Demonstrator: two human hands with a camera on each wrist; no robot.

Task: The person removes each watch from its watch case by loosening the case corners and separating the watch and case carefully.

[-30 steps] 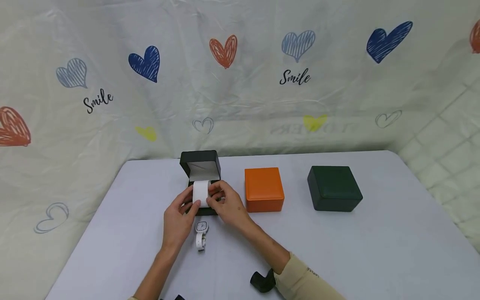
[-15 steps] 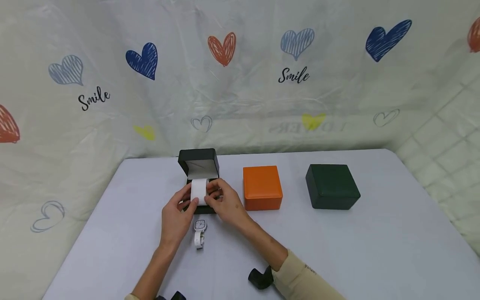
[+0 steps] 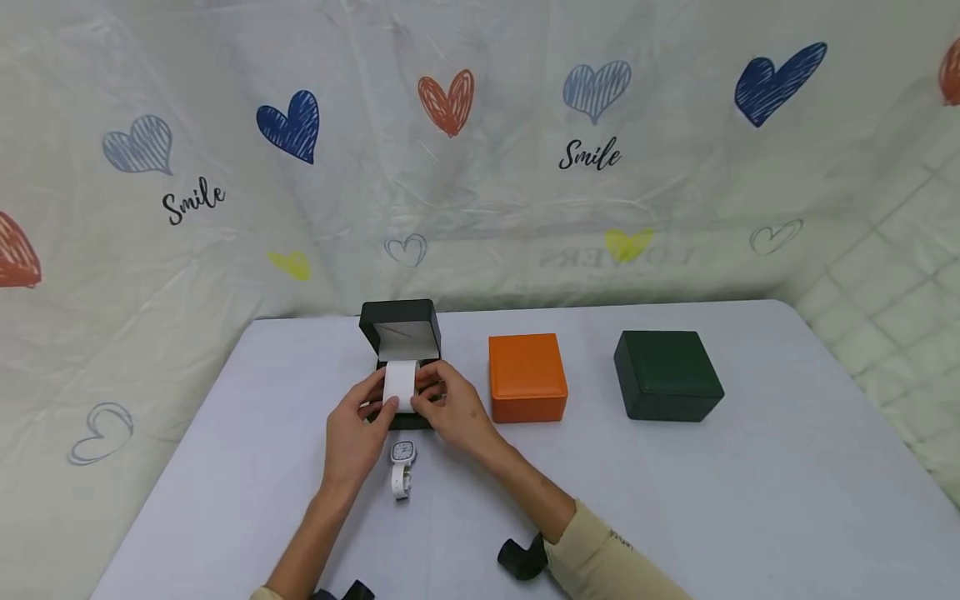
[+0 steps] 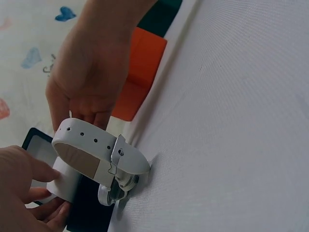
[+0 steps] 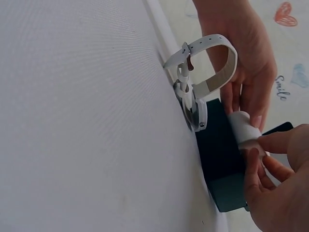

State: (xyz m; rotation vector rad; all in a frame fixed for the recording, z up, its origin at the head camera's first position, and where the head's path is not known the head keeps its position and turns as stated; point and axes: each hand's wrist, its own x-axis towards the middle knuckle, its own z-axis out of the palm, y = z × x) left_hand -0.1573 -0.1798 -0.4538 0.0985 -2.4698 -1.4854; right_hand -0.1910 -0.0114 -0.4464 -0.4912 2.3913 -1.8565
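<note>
A white watch cushion sits upright between both hands, over the front of a dark watch box whose lid stands raised. My left hand pinches the cushion's left side with thumb and fingers. On its right side, my right hand pinches it with bent fingers, plainest in the right wrist view. A white wristwatch with a strap buckled into a loop lies on the table just in front of the box, touched by neither hand. The fingers hide most of the box's inside.
An orange box stands shut to the right of the dark box. Farther right is a dark green box, also closed. All rest on a white-covered table before a patterned curtain.
The hands and the cushion stay almost in place over the box. Only the head view shifts slightly.
</note>
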